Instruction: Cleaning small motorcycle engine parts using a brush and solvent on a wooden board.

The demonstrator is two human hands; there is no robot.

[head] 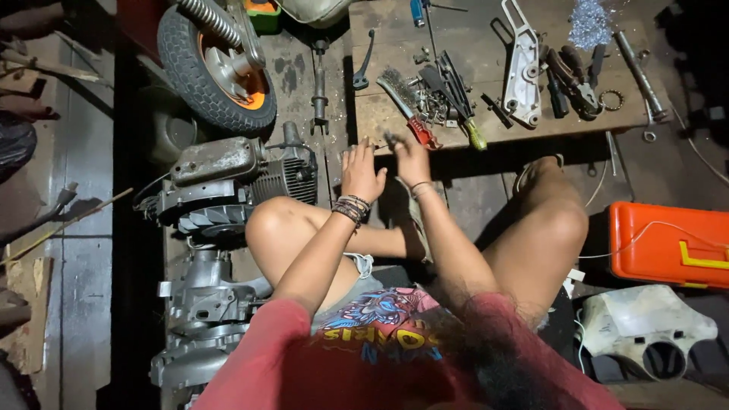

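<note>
Your left hand [360, 173] and right hand [411, 158] pinch small metal parts at the wooden board's [486, 121] near edge, fingers together; keep both wrists steady beside the red-handled wire brush [408, 108].

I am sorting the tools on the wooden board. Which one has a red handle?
The wire brush, lying just beyond the right hand. The screwdriver beside it has a yellow-green handle.

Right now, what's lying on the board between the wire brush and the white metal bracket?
In the head view, between the wire brush and the white bracket lie a pile of small bolts and dark hand tools, on the wooden board.
</note>
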